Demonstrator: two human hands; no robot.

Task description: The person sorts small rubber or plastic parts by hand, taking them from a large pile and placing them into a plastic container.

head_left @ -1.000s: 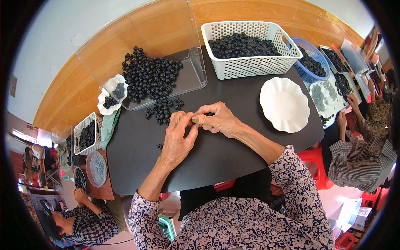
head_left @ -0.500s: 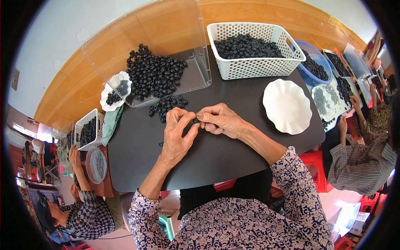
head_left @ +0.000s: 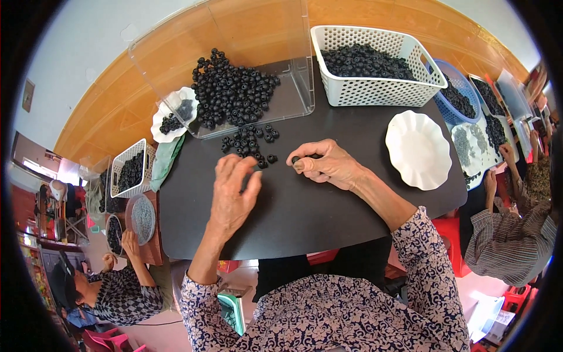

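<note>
My right hand (head_left: 329,166) is closed in a pinch over the dark table, with a small round black piece (head_left: 295,159) between thumb and forefinger. Left of it, my left hand (head_left: 230,189) has its thumb and fingers apart and seems to hold nothing. Its fingertips are beside a loose group of black, bead-like pieces with holes (head_left: 249,139). Behind that group, a larger heap of the same pieces (head_left: 234,94) lies in a clear plastic box (head_left: 299,110) whose low front edge faces me.
A white perforated basket (head_left: 381,94) full of black pieces stands at the back right. Nearer me is a white scalloped dish (head_left: 417,149); another scalloped dish (head_left: 161,126) with small parts stands left of the box. People work at tables on both sides.
My hands have come apart: the left went left toward the loose pieces and its fingers spread, while the right drew right, keeping a black piece. The whole view has shifted slightly.
</note>
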